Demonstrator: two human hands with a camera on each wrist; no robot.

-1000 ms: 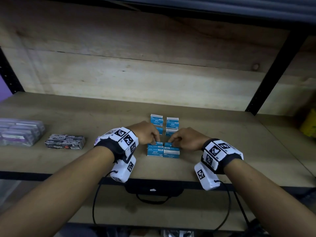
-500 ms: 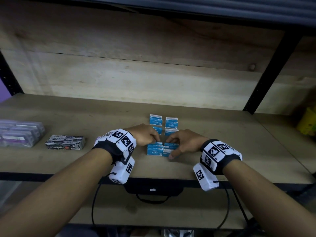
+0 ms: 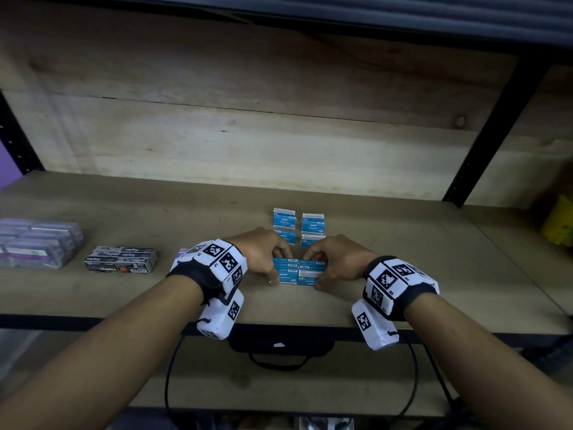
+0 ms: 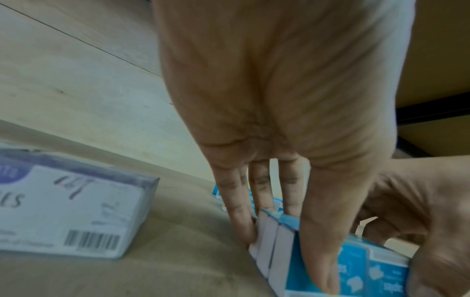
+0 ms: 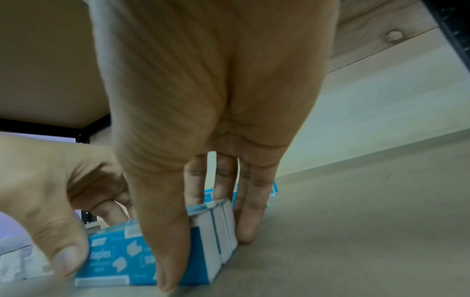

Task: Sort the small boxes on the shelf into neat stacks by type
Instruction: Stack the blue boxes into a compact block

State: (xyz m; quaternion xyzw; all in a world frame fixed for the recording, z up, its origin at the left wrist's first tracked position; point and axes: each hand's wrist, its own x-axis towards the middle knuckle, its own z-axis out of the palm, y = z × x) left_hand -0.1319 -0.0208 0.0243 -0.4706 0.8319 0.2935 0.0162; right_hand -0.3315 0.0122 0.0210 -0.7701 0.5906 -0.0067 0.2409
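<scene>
Hands on both sides of one cluster of blue staple boxes (image 3: 299, 272), near the front edge of the wooden shelf (image 3: 403, 243). From my remote station I read the left hand (image 3: 263, 254) as gripping the cluster's left end: in the left wrist view its thumb (image 4: 320, 251) lies on the near printed face and its fingers (image 4: 236, 211) go down behind the white box ends. The right hand (image 3: 336, 259) mirrors it on the right end, thumb (image 5: 165, 241) on the near face, fingers (image 5: 250, 211) behind the far side. The boxes in this cluster stand side by side, touching, in two columns. Just behind the hands sit four more blue staple boxes (image 3: 298, 226) in a two-by-two block, partly hidden by the knuckles. Well apart to the left lies a row of dark staple boxes (image 3: 121, 259), and further left a group of clear purple-tinted packs (image 3: 37, 242). A white labelled box with a barcode (image 4: 71, 213) lies flat just left of the left hand. A yellow object (image 3: 559, 225) is at the far right; I cannot tell what it is.
</scene>
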